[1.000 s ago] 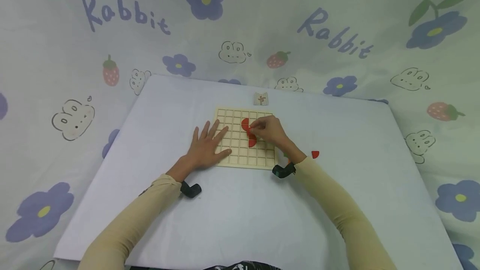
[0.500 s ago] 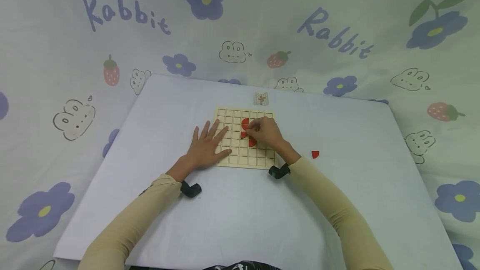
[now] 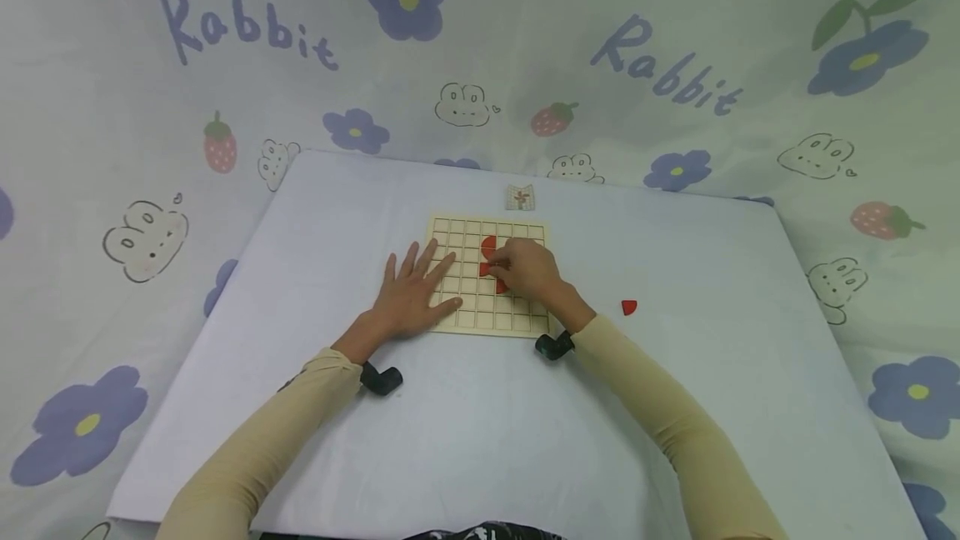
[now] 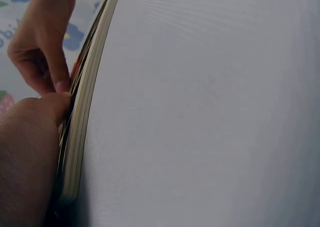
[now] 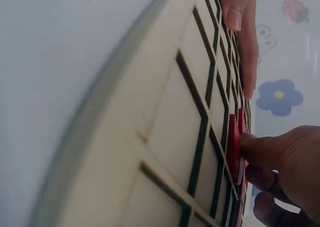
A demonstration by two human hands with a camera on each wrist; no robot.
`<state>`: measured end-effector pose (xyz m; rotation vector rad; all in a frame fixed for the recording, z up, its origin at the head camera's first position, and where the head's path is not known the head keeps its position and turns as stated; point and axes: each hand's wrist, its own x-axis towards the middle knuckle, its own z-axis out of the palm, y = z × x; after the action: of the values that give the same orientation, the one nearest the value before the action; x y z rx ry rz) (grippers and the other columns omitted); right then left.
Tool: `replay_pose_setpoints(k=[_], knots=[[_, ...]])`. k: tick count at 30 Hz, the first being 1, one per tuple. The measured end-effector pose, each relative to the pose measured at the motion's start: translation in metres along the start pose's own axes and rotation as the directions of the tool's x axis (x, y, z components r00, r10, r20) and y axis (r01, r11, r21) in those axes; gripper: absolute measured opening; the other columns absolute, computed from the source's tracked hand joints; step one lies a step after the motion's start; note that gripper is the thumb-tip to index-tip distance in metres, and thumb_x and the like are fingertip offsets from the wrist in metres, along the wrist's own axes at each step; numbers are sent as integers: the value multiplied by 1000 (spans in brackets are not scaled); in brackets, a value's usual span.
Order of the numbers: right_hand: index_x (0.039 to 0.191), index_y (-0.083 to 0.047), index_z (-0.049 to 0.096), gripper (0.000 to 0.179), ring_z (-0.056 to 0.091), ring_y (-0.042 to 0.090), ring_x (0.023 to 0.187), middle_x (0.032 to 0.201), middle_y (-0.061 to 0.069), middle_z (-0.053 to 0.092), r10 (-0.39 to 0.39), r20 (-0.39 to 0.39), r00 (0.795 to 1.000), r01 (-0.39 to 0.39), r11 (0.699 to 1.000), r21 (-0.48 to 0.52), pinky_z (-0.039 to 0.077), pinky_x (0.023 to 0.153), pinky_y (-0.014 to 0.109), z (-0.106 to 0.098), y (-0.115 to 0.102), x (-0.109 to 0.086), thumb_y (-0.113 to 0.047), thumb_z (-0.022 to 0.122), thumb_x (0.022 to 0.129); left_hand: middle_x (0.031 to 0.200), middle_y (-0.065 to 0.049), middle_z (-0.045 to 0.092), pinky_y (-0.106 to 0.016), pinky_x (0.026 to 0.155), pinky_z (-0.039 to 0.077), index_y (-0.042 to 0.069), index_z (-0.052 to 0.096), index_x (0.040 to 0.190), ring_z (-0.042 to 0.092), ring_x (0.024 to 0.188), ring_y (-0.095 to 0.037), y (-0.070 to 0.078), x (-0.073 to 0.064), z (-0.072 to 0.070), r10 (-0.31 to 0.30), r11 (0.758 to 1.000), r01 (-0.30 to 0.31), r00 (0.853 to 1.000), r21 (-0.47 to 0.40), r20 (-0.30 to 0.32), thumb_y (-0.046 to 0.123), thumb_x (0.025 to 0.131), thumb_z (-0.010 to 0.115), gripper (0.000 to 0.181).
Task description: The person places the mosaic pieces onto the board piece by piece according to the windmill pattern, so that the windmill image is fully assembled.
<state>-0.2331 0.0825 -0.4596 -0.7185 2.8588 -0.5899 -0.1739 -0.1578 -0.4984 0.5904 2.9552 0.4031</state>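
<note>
A pale wooden grid board (image 3: 465, 315) lies on the white table. My left hand (image 3: 408, 298) rests on its left side, fingers spread and straight. My right hand (image 3: 528, 267) is over the middle of the board, thumb and fingertips pinching a red quarter-round piece (image 3: 484, 269) in the grid. In the right wrist view the thumb touches a red piece (image 5: 233, 149) standing slightly above the grid lines. Just behind the fingers is a red rounded piece (image 3: 488, 246); another red piece (image 3: 501, 286) is partly hidden under the right hand.
One loose red quarter-round piece (image 3: 628, 307) lies on the table right of the board. Behind the board is a small card (image 3: 520, 197) with a pinwheel-like picture. A printed cloth (image 3: 300, 90) hangs behind the table.
My right hand has moved slightly left and nearer, bringing the red piece to a cell left of where it was. An orange and green bit near the right wrist is now hidden. The left hand stays still.
</note>
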Motion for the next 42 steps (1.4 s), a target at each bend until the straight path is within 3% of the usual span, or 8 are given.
replay_pose_setpoints(k=[6,11,21,24,27,32,37,42], knots=[[106,-16,78,19,59,11,77,94,-4,70,29,-53,998,-28,999,29,50,62,29,-4,-1,-9,-28,72,91,164,-10,-1,-64,110,-7,25,15,160,-6,147,-39,1,0,-1,7,1000,-7,1000,-14,-10,72,93,34,83],[106,-12,77,20,57,14,73,84,-3,66,60,-113,992,-52,996,73,48,60,31,-14,8,-28,-25,72,91,164,-10,-2,-64,110,-7,26,14,160,-6,147,-39,1,1,0,13,1000,-14,1000,-13,-16,73,93,33,84],[107,-11,75,21,52,17,61,85,1,66,178,-137,974,-169,983,74,43,50,31,-33,65,-79,-25,69,92,164,-10,-3,-63,110,-9,26,12,160,-8,147,-38,1,0,-1,2,1000,-2,1000,-1,-9,73,93,32,84],[110,-9,74,24,57,22,73,93,5,68,212,-138,967,-207,977,53,48,58,36,-41,79,-94,-24,70,92,164,-11,-1,-64,110,-7,25,14,160,-6,147,-39,2,-1,-4,4,1000,-4,1000,1,-8,72,93,33,84],[111,-7,74,26,60,30,94,106,12,68,231,-138,963,-230,973,23,51,76,46,-47,93,-107,-23,71,90,164,-11,0,-65,110,-4,24,15,159,-5,147,-39,3,-2,-5,2,1000,-2,1000,4,-11,71,94,34,83],[113,-3,72,30,52,42,116,120,21,63,242,-151,959,-244,970,6,42,96,58,-47,115,-128,-19,72,89,164,-11,0,-65,110,-5,24,15,160,-5,147,-40,3,-1,-6,-3,1000,3,1000,4,-6,72,93,34,84],[110,2,72,24,56,44,108,117,24,63,248,-181,952,-236,968,86,44,91,59,-45,124,-150,-10,71,89,164,-11,-1,-64,110,-5,24,14,160,-5,147,-39,3,-2,-6,-1,1000,1,1000,9,2,72,93,33,84],[105,3,72,18,63,34,91,105,19,65,259,-194,946,-223,957,187,53,79,50,-46,128,-165,-1,72,87,164,-13,1,-66,110,-3,21,18,159,-3,147,-41,4,-1,-7,6,1000,-6,1000,0,-8,70,94,36,83]])
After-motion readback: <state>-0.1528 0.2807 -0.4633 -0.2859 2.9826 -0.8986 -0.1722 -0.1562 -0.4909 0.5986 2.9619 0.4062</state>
